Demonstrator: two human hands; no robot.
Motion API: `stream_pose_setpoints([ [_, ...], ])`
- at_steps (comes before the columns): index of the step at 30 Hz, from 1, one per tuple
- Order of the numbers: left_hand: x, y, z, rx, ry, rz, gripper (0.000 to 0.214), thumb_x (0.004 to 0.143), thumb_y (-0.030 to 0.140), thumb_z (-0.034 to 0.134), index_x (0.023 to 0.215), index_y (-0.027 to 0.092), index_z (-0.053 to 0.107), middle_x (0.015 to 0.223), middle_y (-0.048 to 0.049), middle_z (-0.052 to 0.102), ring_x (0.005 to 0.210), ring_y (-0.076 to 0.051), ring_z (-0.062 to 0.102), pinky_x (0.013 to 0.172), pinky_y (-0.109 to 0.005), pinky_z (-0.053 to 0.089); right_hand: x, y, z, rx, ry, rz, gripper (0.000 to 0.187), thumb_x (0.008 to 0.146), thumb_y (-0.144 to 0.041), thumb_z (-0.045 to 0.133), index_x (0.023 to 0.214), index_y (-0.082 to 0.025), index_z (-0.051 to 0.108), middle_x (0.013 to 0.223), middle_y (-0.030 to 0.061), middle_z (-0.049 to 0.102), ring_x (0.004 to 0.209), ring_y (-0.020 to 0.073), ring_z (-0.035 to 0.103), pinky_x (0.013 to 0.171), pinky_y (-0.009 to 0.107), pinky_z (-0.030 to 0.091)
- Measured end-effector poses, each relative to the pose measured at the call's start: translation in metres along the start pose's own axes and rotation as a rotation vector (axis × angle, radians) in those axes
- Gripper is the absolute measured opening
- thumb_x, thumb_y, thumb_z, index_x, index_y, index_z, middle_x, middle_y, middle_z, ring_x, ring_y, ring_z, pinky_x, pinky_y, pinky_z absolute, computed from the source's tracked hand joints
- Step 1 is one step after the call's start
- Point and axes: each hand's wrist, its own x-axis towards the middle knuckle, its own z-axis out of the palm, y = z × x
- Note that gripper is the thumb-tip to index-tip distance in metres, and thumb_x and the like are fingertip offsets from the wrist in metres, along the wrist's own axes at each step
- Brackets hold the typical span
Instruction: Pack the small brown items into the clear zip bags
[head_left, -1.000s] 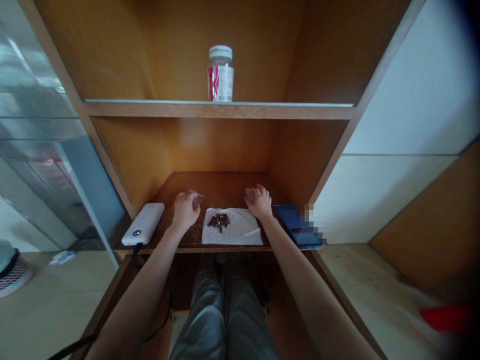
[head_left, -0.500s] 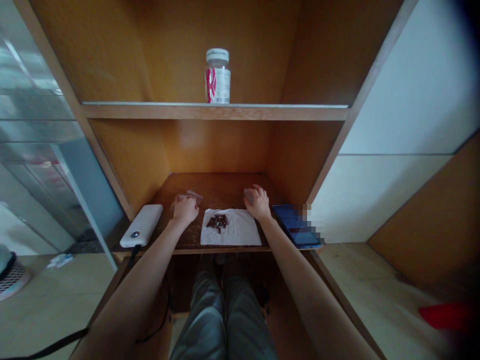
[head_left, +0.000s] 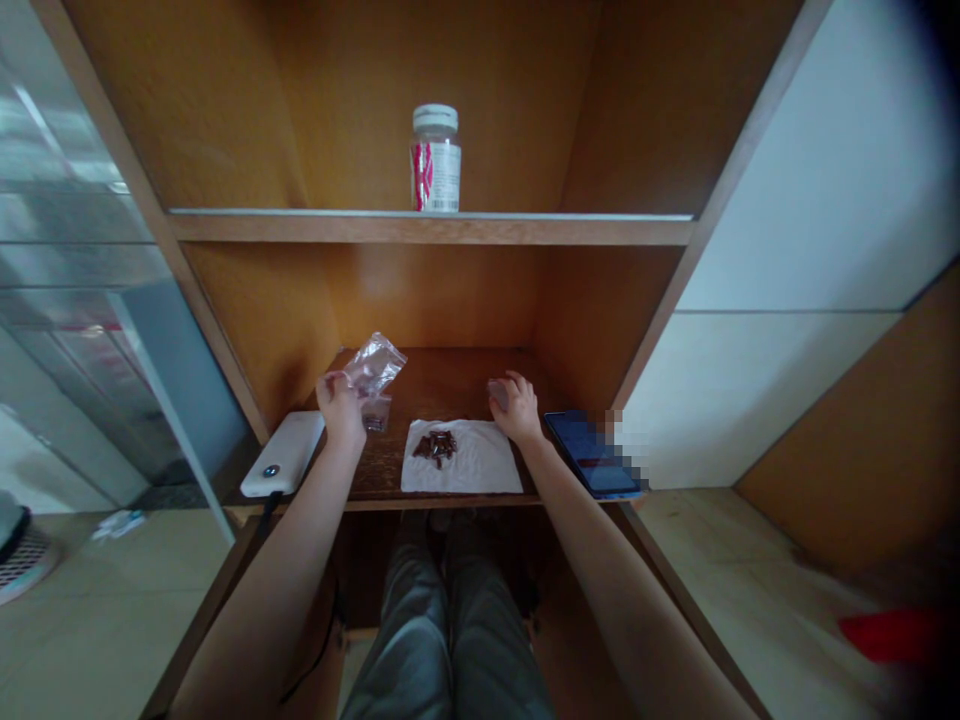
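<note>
My left hand pinches a clear plastic zip bag, raised above the brown shelf board. Just under it lies a second small clear bag with a few dark pieces inside. My right hand is curled at the far right corner of a white paper napkin, its fingers around a small see-through piece of plastic, partly hidden. A pile of dark red-brown capsules rests on the napkin's left half, between my hands.
A white power bank with a black cable lies at the left, a dark-screened phone at the right. On the upper shelf stands a white-capped bottle with a pink and white label. Wooden side walls enclose the compartment.
My left hand has moved left and slightly up, lifting the clear zip bag. The small bag with dark pieces now shows beneath. My right hand has stayed in place.
</note>
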Motion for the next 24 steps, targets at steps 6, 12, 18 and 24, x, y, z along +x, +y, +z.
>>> stream_pose_setpoints([
  [6, -0.029, 0.002, -0.013, -0.157, -0.005, -0.218, 0.010, 0.076, 0.027, 0.044, 0.079, 0.017, 0.048, 0.083, -0.0065, 0.066, 0.061, -0.016, 0.062, 0.052, -0.027, 0.044, 0.000, -0.001, -0.001, 0.012, 0.015, -0.007, 0.034, 0.073, -0.025, 0.050, 0.106, -0.018, 0.052, 0.119, 0.0111, 0.046, 0.105, 0.0266, 0.041, 0.081, 0.041, 0.039],
  [12, -0.047, -0.017, -0.034, -0.191, -0.135, -0.315, 0.029, 0.064, 0.017, 0.061, 0.090, 0.022, 0.049, 0.085, 0.0003, 0.065, 0.067, -0.016, 0.064, 0.055, -0.026, 0.046, 0.001, -0.001, -0.001, 0.028, 0.027, 0.003, 0.031, 0.073, -0.023, 0.050, 0.104, -0.019, 0.052, 0.119, 0.0111, 0.047, 0.104, 0.0264, 0.042, 0.080, 0.041, 0.040],
  [18, -0.054, -0.023, -0.043, -0.098, -0.387, -0.308, 0.042, 0.061, 0.011, 0.062, 0.099, 0.025, 0.051, 0.099, -0.0025, 0.062, 0.074, -0.016, 0.063, 0.053, -0.023, 0.047, 0.003, -0.003, -0.003, 0.078, 0.087, -0.020, 0.029, 0.072, -0.019, 0.050, 0.100, -0.018, 0.054, 0.115, 0.0112, 0.050, 0.104, 0.0259, 0.044, 0.081, 0.042, 0.040],
  [24, -0.056, -0.020, -0.042, -0.091, -0.383, -0.312, 0.043, 0.059, 0.009, 0.061, 0.099, 0.023, 0.052, 0.100, -0.0036, 0.061, 0.077, -0.017, 0.063, 0.058, -0.026, 0.049, 0.008, -0.015, -0.013, 0.299, 0.182, -0.108, 0.024, 0.075, -0.014, 0.043, 0.095, -0.018, 0.055, 0.101, 0.0094, 0.056, 0.095, 0.0205, 0.052, 0.081, 0.038, 0.043],
])
